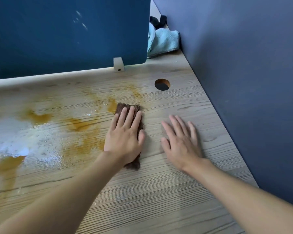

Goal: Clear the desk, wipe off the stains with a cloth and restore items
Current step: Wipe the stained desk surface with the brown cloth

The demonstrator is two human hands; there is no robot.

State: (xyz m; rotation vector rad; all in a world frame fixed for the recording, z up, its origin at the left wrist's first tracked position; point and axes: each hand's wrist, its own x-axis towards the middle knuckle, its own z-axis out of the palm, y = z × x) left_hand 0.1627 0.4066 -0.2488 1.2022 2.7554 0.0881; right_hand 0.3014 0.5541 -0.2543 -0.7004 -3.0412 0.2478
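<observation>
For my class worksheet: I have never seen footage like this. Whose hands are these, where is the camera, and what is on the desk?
There is no machine here. A person works with bare hands, and the single picture comes from a camera worn on their head, looking forward and down. The left hand presses flat, fingers straight, on a brown cloth lying on the wooden desk. The right hand is spread flat and holds nothing, on or just above the bare wood. Left of the cloth are orange-brown stains and white foam. At the back are a round cable hole, a blue divider panel and a pale blue towel in the corner.
</observation>
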